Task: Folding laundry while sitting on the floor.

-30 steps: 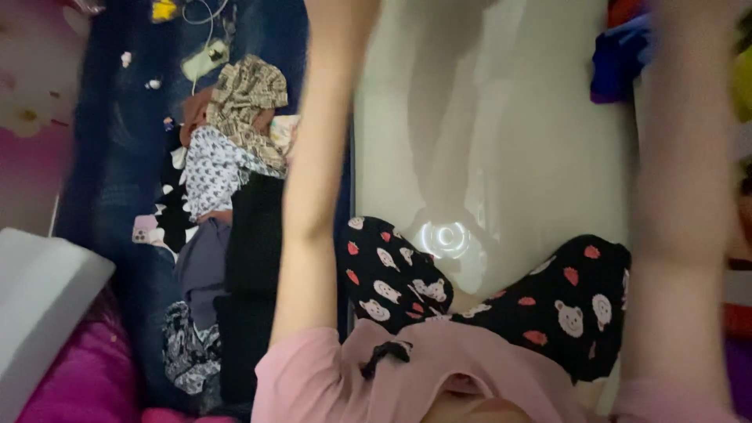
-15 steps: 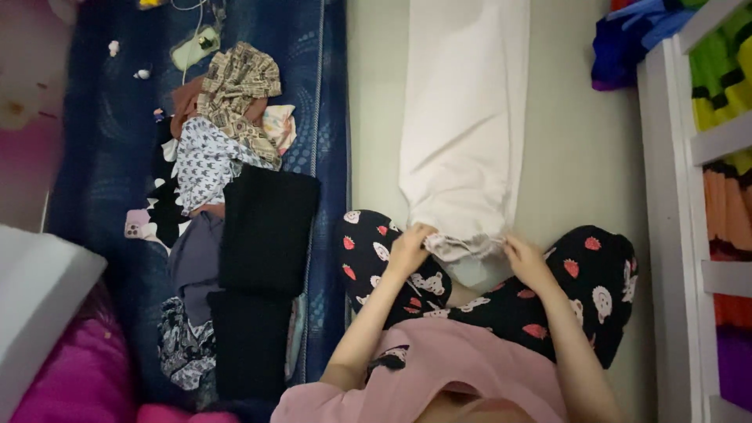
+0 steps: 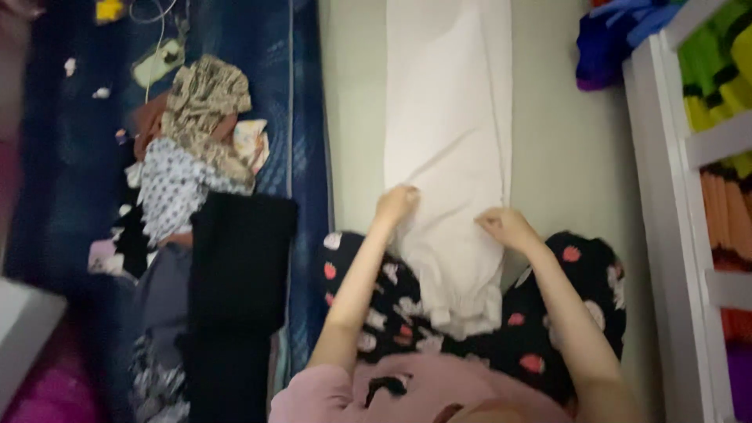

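A long white garment (image 3: 448,117) lies stretched out on the pale floor in front of me, its near end bunched in my lap. My left hand (image 3: 396,204) pinches the left edge of the white garment about midway along. My right hand (image 3: 507,227) grips its right edge at the same height. I sit cross-legged in black patterned trousers (image 3: 548,329) and a pink top.
A blue mattress (image 3: 270,94) on the left carries a heap of mixed clothes (image 3: 192,149) and folded black garments (image 3: 239,266). A white shelf unit (image 3: 666,235) with coloured clothes stands on the right. Blue and purple fabric (image 3: 607,39) lies at the top right.
The white garment came down from held up to lying on the floor. My hands moved from its near hem up along both edges, and the hem slid into my lap.
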